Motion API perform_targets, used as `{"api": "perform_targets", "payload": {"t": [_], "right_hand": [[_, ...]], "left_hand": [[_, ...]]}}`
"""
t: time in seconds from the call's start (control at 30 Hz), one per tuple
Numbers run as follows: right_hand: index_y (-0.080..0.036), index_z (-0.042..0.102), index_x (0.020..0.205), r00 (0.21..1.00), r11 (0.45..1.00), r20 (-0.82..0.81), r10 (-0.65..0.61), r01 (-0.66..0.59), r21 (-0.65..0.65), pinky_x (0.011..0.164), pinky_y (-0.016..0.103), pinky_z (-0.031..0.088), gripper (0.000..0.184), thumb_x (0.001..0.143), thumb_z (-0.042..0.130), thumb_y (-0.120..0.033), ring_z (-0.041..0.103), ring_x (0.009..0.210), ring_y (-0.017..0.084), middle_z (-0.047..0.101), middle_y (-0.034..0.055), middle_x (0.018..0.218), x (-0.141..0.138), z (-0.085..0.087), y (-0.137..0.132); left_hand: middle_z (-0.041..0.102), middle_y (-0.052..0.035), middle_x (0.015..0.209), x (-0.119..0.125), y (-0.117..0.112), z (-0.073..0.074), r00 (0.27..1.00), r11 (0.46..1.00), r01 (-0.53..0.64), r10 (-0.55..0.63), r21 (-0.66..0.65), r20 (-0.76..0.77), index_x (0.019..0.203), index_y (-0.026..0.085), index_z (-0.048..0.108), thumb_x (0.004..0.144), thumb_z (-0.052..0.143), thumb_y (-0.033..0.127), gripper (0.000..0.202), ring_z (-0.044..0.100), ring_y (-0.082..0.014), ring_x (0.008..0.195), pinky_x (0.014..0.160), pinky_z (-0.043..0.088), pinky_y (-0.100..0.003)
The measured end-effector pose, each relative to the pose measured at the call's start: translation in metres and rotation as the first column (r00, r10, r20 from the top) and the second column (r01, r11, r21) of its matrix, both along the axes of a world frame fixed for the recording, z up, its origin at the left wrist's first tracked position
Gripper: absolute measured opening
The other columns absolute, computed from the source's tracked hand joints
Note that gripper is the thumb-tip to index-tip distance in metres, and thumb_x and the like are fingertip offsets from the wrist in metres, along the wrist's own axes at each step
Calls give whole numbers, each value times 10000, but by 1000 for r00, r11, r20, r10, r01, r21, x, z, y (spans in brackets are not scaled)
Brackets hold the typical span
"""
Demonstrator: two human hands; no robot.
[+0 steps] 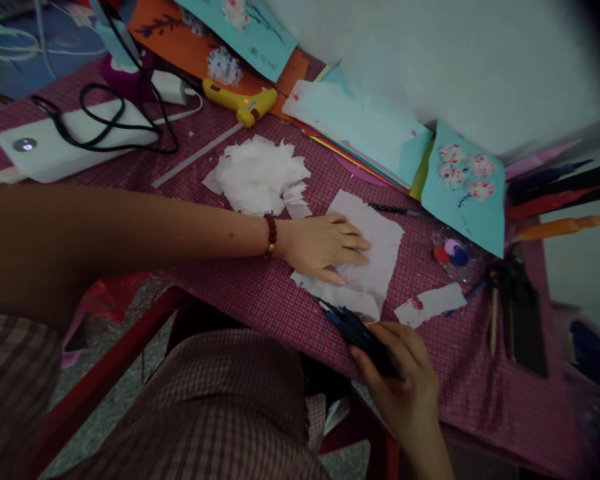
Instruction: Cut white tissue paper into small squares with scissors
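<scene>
My left hand (325, 247), with a dark red bead bracelet at its wrist, lies flat with fingers a little spread on a torn-edged white paper sheet (375, 233). Close by the wrist is a heap of torn white paper pieces (260, 173). My right hand (405, 367), at the table's front edge, grips a long dark blue and black object (357, 333) with a pale narrow tip. Its exact kind is not clear in the dim light. The object's tip points toward the lower edge of the paper. A black pen (393, 209) rests beyond the sheet.
A yellow glue gun (240, 100) with a lit orange light lies behind the heap. To the left are a white power bank (75, 137) and a black cable. Blue cards (467, 187) with dabbed flowers lean by the wall. A paint palette (455, 253) and paper strip (430, 303) are at right.
</scene>
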State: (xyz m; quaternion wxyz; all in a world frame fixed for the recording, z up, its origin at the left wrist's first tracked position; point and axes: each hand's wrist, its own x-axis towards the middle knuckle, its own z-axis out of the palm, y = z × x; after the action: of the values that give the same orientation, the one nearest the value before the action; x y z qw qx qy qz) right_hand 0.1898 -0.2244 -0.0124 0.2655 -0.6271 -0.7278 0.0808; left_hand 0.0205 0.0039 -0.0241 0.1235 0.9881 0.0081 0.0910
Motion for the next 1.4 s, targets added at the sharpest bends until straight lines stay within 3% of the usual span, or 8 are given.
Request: {"api": "perform_targets", "payload": {"t": [0.27,0.53,0.8,1.4], "right_hand": [[-169,607,1087,1000,1000,-9,2,-2,11,751,362,503,255,849,689,-214,594,889,213,603,83,999,10,1,-6],[-179,611,1086,998,1000,-56,-19,20,11,764,367,509,257,844,692,-205,594,897,212,602,78,1001,7,-5,-5],[-190,611,1087,998,1000,-56,-2,1,-14,776,382,513,259,846,694,-231,584,908,218,600,73,1000,-1,-5,3],[-188,587,1119,1000,999,-3,16,-16,-37,789,423,517,278,859,670,-245,583,920,247,601,88,1007,-26,0,20]], "left_hand": [[500,-96,1448,0,1,0,999,999,3,-1,-51,51,1329,228,552,916,451,531,522,432,-278,1319,1095,244,-427],[597,-109,1335,4,12,7,997,973,-50,61,-226,42,1193,163,632,966,357,509,497,502,-228,1249,1063,312,-363],[554,-118,1377,2,2,0,996,1000,-23,25,-18,90,1283,185,582,947,411,492,486,482,-271,1235,1049,299,-405],[563,-108,1359,2,0,-4,994,997,-49,42,62,101,1252,191,591,952,403,486,461,490,-267,1203,1014,316,-395]]}}
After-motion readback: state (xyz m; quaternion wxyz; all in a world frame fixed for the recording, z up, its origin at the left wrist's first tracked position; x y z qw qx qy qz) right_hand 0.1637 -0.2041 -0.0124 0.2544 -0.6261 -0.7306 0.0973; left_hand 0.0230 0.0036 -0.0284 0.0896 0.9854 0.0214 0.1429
